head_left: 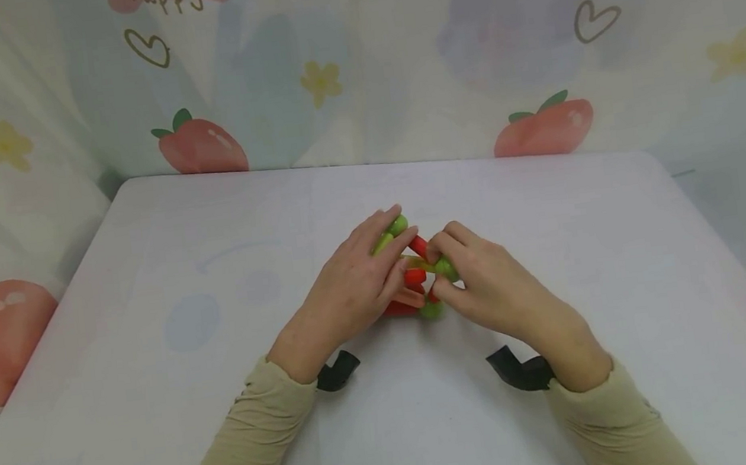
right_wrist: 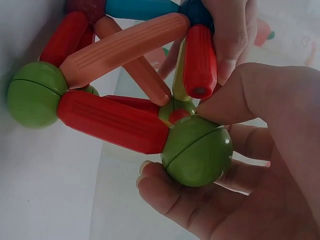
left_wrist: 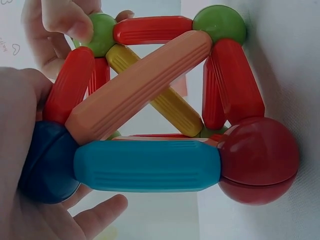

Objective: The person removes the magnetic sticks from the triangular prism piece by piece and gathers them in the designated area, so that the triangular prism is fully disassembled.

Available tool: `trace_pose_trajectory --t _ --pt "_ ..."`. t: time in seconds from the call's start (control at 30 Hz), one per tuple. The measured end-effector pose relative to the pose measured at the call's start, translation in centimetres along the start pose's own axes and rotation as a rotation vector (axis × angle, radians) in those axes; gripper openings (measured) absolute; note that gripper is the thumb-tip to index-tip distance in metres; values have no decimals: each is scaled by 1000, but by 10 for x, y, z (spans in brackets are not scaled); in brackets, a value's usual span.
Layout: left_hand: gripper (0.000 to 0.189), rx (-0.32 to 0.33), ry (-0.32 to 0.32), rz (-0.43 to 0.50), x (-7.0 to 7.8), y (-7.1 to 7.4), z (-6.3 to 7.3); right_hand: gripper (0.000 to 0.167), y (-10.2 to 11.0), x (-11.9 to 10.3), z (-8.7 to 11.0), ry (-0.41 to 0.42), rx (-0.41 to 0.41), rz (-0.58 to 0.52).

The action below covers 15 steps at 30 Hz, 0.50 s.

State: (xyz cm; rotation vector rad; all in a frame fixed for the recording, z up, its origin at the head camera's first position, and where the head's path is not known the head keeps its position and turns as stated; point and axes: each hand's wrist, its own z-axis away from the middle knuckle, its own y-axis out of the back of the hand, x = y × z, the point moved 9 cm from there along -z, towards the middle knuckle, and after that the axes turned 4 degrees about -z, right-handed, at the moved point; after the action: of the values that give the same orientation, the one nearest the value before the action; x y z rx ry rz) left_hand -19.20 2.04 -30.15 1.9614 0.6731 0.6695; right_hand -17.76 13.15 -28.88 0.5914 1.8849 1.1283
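A structure of magnetic rods and balls stands on the table between both hands. My left hand (head_left: 358, 280) reaches over its left side and grips it around the blue ball (left_wrist: 47, 162). My right hand (head_left: 492, 280) pinches a green ball (right_wrist: 197, 150) at the structure's right corner between thumb and fingers. One red rod (right_wrist: 125, 122) joins that ball to another green ball (right_wrist: 37, 95). Above the pinched ball, a red rod (right_wrist: 200, 62) shows its bare end. A blue rod (left_wrist: 147, 165) runs to a dark red ball (left_wrist: 260, 160); orange and yellow rods cross diagonally.
The structure stands on a white-covered table (head_left: 162, 441). Black curved pieces (head_left: 520, 371) sit at both wrists. A printed curtain (head_left: 394, 53) with fruit and flower patterns hangs behind and beside the table.
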Motion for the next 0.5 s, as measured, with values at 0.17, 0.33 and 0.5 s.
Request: trace_pose_trajectory --t 0.17,0.33,0.5 --pt "42 8 8 -2 -2 1 1 14 -1 -4 0 10 -24 -23" --pt "41 15 14 1 -4 1 1 14 -1 -6 1 21 -33 -29" --pt "42 16 15 9 -4 0 1 16 -1 -6 1 31 -43 -43"
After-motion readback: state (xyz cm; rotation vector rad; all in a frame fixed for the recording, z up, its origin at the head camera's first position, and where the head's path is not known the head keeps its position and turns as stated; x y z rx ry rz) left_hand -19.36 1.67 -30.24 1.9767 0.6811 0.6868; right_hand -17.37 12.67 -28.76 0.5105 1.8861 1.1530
